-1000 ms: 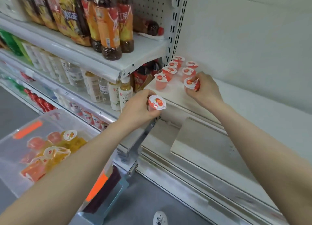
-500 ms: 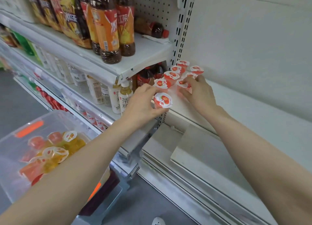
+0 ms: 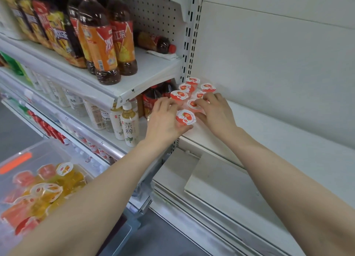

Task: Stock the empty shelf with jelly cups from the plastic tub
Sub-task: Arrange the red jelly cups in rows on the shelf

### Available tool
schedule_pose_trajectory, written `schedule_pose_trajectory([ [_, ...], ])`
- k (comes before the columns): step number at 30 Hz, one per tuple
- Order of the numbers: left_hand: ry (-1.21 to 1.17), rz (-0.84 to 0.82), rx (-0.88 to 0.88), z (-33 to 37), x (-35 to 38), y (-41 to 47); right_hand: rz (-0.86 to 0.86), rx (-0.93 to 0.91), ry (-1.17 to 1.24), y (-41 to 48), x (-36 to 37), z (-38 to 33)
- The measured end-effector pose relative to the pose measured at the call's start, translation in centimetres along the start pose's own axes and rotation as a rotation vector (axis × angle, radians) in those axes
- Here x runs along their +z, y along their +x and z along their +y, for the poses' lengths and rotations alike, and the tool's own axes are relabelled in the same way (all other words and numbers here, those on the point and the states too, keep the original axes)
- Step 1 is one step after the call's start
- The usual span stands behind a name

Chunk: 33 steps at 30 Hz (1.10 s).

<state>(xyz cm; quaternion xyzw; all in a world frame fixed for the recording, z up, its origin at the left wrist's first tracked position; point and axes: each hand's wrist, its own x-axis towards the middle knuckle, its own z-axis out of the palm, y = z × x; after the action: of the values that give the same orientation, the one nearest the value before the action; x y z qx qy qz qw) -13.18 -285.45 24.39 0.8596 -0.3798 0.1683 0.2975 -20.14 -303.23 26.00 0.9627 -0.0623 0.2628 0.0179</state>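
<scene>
Ok so both hands are up at the white shelf (image 3: 269, 134), at its left end right by the slotted upright (image 3: 189, 44). The left hand (image 3: 165, 119) pinches a jelly cup (image 3: 185, 117) between curled fingers and thumb. The cup sits upright with its strawberry lid facing up, right at the front edge of the shelf, and I honestly can't tell if its base is touching down. The right hand (image 3: 215, 111) is curved over a second cup (image 3: 192, 104) just behind that one, fingertips on the lid and thumb low beside it. Whether it's really gripping or just resting there, can't tell. Behind them the other cups (image 3: 186, 87) stand in a tight bunch in the back corner, lids up. The plastic tub (image 3: 28, 150) is down at lower left, well apart from the shelf, with red and yellow cups (image 3: 48, 190) piled loose inside. In the next bay over there are brown tea bottles (image 3: 103, 44) up top and pale tea bottles (image 3: 129, 127) below.
</scene>
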Motion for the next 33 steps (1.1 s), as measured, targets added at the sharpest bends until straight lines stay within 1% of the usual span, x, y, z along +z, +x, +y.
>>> schedule_pose_trajectory([
  [3, 0.016, 0.036, -0.026, -0.4, 0.7, 0.0, -0.005, -0.050, -0.004, -0.3, -0.1, 0.5],
  [8, 0.040, 0.024, -0.010, -0.6, 0.8, -0.2, -0.001, -0.083, -0.012, -0.7, -0.3, 1.2],
  [13, 0.063, -0.001, 0.027, -0.8, 0.6, 0.0, -0.023, -0.043, -0.061, -1.0, -0.7, 1.5],
  [18, 0.037, 0.015, 0.052, -0.2, 0.4, -0.1, -0.026, -0.024, -0.095, -1.7, -1.9, 1.4],
  [21, 0.046, -0.037, 0.055, -0.3, 0.0, -0.2, -0.033, -0.018, -0.126, -2.2, -2.6, 1.2],
  [25, 0.077, -0.074, 0.124, -0.7, -1.5, -0.1, -0.047, -0.004, -0.161, -2.8, -3.7, 0.3],
  [28, 0.075, -0.050, 0.195, -1.3, -3.2, -0.8, -0.067, 0.024, -0.169, -3.4, -4.7, -1.0],
  [31, 0.103, -0.029, 0.259, -2.7, -4.9, -2.2, -0.047, 0.014, -0.170, -4.4, -5.4, -2.9],
  [33, 0.114, -0.043, 0.267, -3.8, -6.3, -3.1, -0.027, 0.005, -0.171, -5.1, -5.9, -4.5],
])
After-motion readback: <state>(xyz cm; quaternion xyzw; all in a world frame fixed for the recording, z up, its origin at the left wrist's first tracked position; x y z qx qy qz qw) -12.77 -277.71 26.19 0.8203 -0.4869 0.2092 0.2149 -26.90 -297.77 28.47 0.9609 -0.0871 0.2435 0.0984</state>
